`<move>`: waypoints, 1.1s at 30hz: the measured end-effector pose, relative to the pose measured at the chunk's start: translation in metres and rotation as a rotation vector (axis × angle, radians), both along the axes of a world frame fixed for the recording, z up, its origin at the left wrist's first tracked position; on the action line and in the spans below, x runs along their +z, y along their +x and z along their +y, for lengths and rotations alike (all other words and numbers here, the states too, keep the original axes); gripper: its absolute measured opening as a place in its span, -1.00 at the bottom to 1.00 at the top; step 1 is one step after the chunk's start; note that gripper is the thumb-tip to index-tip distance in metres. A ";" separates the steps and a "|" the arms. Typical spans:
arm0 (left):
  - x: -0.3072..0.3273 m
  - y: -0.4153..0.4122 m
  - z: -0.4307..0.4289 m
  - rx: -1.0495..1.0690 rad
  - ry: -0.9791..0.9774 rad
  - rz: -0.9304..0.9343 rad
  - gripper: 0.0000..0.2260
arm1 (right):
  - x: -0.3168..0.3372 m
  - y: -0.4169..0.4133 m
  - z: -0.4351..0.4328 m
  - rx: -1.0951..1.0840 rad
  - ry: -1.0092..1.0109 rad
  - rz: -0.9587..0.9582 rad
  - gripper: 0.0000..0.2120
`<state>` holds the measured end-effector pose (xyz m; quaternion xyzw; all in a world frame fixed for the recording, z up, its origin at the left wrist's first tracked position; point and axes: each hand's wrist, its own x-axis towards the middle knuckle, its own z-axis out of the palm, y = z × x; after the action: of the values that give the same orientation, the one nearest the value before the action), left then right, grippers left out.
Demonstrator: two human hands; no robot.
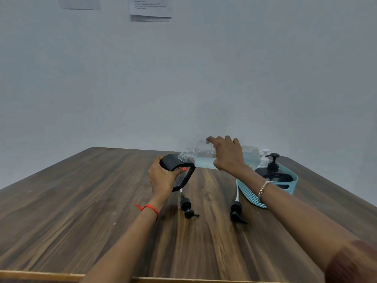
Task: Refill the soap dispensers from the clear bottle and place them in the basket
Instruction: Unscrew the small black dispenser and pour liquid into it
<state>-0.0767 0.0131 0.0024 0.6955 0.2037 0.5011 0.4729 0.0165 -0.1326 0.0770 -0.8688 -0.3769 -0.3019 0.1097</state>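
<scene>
I see my left hand (163, 178) wrapped around a black soap dispenser (179, 172), its grip closed on the body, and the dispenser is tilted with the open mouth up toward the right. My right hand (226, 154) has its grip closed around the clear bottle (201, 155), which lies almost horizontal above the table (81, 211); its threaded neck touches the mouth of the dispenser. Two black pump heads (188, 207) lie on the table just near of the dispenser, well apart from each other. The teal basket (251, 193) stands on the right, close to the right edge, with another black dispenser (273, 172) inside it. The left half of the table is open, and the near edge is free.
</scene>
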 end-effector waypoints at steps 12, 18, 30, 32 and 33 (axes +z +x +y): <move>-0.001 0.001 -0.001 -0.009 -0.007 -0.003 -0.47 | 0.001 -0.001 -0.003 -0.003 -0.007 -0.005 -0.40; -0.002 0.001 0.000 -0.003 -0.012 -0.008 -0.50 | 0.002 -0.002 -0.002 -0.009 -0.012 -0.006 -0.39; -0.003 0.000 0.000 -0.007 -0.022 -0.013 -0.50 | 0.003 -0.005 -0.002 0.000 -0.018 -0.018 -0.38; -0.003 0.000 0.001 -0.008 -0.029 -0.018 -0.50 | 0.003 -0.005 -0.001 0.003 -0.022 -0.017 -0.38; -0.003 0.000 0.001 -0.009 -0.030 -0.022 -0.50 | 0.003 -0.005 -0.001 0.002 -0.026 -0.019 -0.38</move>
<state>-0.0766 0.0141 -0.0010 0.6835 0.2030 0.5036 0.4879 0.0117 -0.1339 0.0802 -0.8668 -0.3828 -0.3051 0.0952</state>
